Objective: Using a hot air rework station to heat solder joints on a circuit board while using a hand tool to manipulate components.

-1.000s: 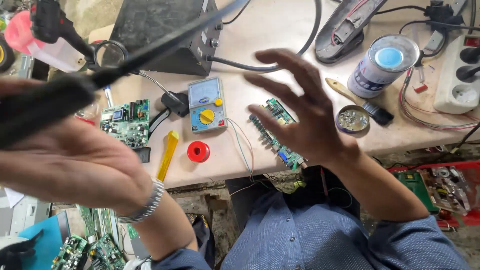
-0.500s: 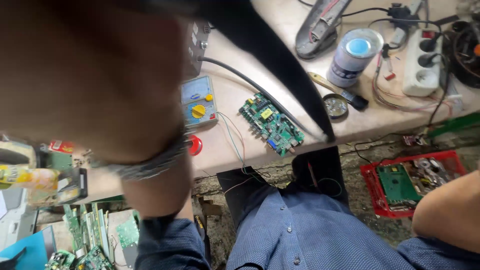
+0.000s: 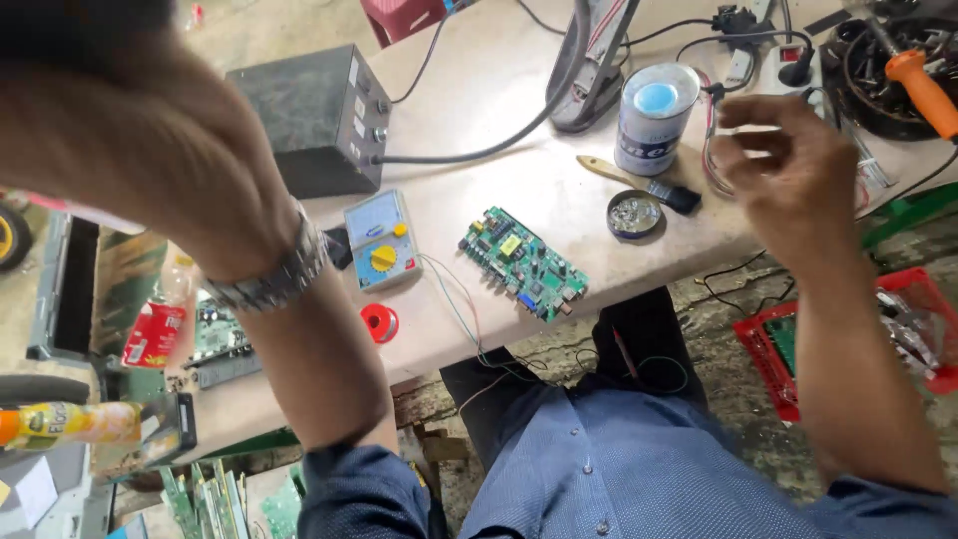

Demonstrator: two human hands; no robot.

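Observation:
My left hand [image 3: 140, 140] is raised very close to the camera at the upper left. It is blurred, its fingers are out of sight, and a metal watch [image 3: 269, 279] sits on the wrist. My right hand [image 3: 788, 180] hovers over the right part of the table with its fingers loosely curled and apart, holding nothing. It is nearest to a bundle of wires [image 3: 711, 150] and a dark-bristled brush [image 3: 649, 187]. A green circuit board [image 3: 524, 262] lies on the table in front of me, with thin wires trailing off the edge.
On the table [image 3: 479, 90] stand a black box with knobs [image 3: 309, 115], a multimeter with a yellow dial [image 3: 379, 240], a red solder spool [image 3: 379, 322], a white and blue can [image 3: 654, 115], a small round tin [image 3: 635, 213], a power strip [image 3: 788, 60] and an orange-handled tool [image 3: 923, 90]. A red tray [image 3: 898, 299] sits on the floor.
The view has shifted. My right hand, out of frame half a second ago, is back over the table's right side. My left arm stays raised near the camera.

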